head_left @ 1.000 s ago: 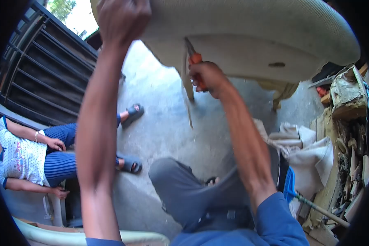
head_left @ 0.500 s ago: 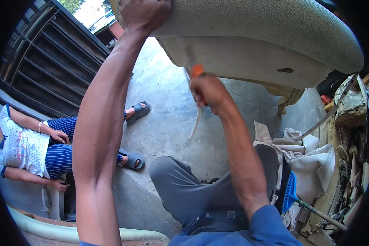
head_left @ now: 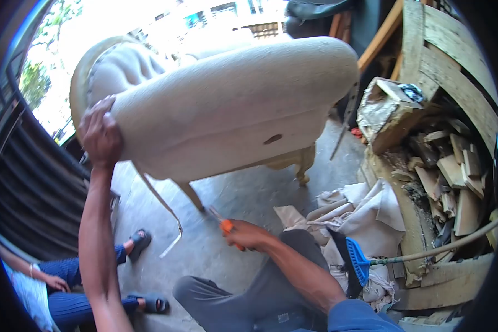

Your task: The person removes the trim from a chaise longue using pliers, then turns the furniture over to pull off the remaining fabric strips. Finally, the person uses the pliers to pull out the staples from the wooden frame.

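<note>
A cream upholstered sofa [head_left: 221,99] with carved legs stands in front of me, its padded side facing me and a torn hole [head_left: 273,139] in the cloth. My left hand [head_left: 101,133] grips the left end of its rolled arm, fingers bent over the edge. In my right hand [head_left: 249,235], an orange-handled tool [head_left: 227,226] with a slim metal end points up and left, below the sofa and apart from it. A loose strip [head_left: 171,213] hangs from the sofa's lower left corner towards the floor.
Another person [head_left: 44,293] sits at lower left, legs stretched out in dark sandals. To the right are crumpled cloth scraps [head_left: 371,210], a blue broom or rake head [head_left: 358,261] on a long handle, and piled wood offcuts [head_left: 459,177]. A dark slatted gate [head_left: 39,177] lines the left.
My view has tipped up, showing more of the sofa. My right hand has come down and away from the sofa's underside with the orange-handled tool. The left hand stays on the arm.
</note>
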Demonstrator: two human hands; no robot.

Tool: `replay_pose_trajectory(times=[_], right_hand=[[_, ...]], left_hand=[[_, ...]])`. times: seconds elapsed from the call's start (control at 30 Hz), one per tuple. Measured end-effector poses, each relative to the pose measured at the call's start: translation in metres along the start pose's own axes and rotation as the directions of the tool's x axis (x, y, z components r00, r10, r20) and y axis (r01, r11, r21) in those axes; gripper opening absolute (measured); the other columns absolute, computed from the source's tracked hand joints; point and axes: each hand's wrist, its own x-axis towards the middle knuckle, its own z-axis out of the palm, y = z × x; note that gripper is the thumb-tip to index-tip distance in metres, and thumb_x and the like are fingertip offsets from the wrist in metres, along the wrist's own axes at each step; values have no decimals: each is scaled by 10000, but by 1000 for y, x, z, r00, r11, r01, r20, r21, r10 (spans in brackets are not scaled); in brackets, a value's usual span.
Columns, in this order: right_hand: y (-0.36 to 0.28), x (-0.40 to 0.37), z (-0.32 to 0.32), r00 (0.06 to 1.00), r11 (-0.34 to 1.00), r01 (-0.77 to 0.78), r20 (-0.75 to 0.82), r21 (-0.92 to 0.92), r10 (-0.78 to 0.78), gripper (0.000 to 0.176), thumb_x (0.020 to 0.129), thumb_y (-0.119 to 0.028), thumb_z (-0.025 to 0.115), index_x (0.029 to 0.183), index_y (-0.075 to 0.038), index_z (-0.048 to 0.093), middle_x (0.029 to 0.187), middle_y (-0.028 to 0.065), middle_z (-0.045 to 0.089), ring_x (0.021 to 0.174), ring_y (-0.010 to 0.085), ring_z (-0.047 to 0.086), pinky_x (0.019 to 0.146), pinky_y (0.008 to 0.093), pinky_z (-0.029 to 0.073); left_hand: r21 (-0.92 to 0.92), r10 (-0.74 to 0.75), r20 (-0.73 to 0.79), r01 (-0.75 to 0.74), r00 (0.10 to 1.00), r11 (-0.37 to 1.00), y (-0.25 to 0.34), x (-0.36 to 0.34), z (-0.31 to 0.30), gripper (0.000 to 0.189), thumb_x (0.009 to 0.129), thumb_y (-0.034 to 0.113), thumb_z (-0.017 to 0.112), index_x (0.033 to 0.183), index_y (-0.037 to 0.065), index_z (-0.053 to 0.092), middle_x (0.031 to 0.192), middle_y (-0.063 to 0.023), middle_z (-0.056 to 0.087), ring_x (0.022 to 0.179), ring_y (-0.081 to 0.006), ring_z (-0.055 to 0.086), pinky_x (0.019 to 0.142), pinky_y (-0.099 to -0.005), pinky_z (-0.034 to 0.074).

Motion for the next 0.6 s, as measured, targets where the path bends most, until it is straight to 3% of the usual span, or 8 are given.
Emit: replay_pose_trajectory(times=[0.1,0.17,0.23,0.3,0.43,0.53,0.6], right_hand=[[61,-26,-35,962,976,119,-266,185,-67,289,817,-131,597,1091,-40,585,864,35,569,681,145,536,573,296,416],[55,-68,-61,954,968,58,-300,245,18,341,813,-113,603,1146,-43,587,915,43,580,737,141,557,580,296,418],[65,-100,-84,942,979,-27,-322,201,92,610,805,-57,618,1400,7,499,1297,127,612,1109,217,622,955,325,489],[81,-134,-106,945,957,99,-328,273,-4,644,798,-53,636,1420,13,480,1337,132,600,1190,229,602,1019,334,469],[104,-185,-136,895,977,88,-447,193,8,668,778,-53,679,1406,45,474,1293,122,619,1180,233,606,1034,361,460],[124,-191,-121,878,957,191,-473,219,-67,586,819,-31,636,1387,21,499,1225,104,630,1133,195,595,963,321,477],[134,-185,-108,779,835,375,-625,403,-47,694,781,-7,608,1441,51,401,1163,129,648,1102,228,623,968,338,490]], left_hand=[[-6,93,-40,-94,995,996,-5,0,-3,491,954,232,307,1177,-1,677,1208,-159,682,1189,-335,609,1072,-449,415],[-20,113,-43,-114,993,993,-18,-4,0,493,955,236,307,1172,-7,677,1206,-166,681,1191,-340,607,1072,-454,415],[-29,149,-59,-151,987,988,-41,-9,8,468,943,231,333,1186,12,666,1197,-171,675,1185,-353,598,1090,-466,380],[-35,127,-47,-129,991,991,-60,-13,13,477,952,249,324,1180,10,669,1199,-173,673,1182,-351,598,1093,-471,373],[-39,60,-30,-61,998,997,-116,-23,40,516,972,295,292,1162,10,677,1196,-175,674,1175,-355,590,1086,-469,368],[-44,0,18,1,1000,999,-166,-44,59,516,971,284,276,1194,23,661,1224,-168,660,1210,-339,568,1075,-466,369],[35,-89,69,87,994,996,-205,-56,80,518,969,266,258,1236,25,632,1277,-163,633,1253,-324,544,1078,-466,363]])
